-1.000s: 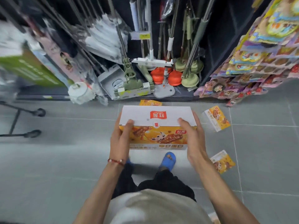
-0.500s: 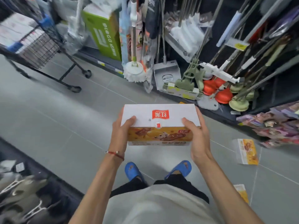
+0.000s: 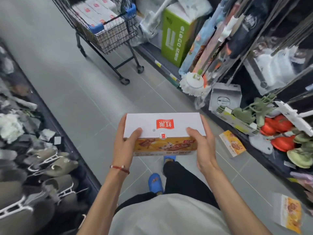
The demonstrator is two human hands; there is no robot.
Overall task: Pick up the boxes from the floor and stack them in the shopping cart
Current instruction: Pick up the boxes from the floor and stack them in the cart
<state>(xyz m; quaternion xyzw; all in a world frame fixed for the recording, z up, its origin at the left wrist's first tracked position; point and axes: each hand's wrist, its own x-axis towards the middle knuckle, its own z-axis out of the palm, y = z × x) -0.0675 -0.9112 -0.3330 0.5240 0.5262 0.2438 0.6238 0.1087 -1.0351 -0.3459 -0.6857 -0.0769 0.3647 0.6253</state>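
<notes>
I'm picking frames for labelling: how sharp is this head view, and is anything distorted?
Head view: held box, left hand and right hand fairly sharp; slippers at left and floor box at lower right smeared by motion blur; wide-angle lens slants the cart; lighting even.

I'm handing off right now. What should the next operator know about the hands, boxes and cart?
Left hand and right hand each hold one end of the carried box, level, above the floor.
The shopping cart stands ahead on the left, stacked boxes already inside.
Left to do: put this box in the cart, then fetch two from the floor by the right shelf: the nearer box and the corner box at bottom right.
</notes>
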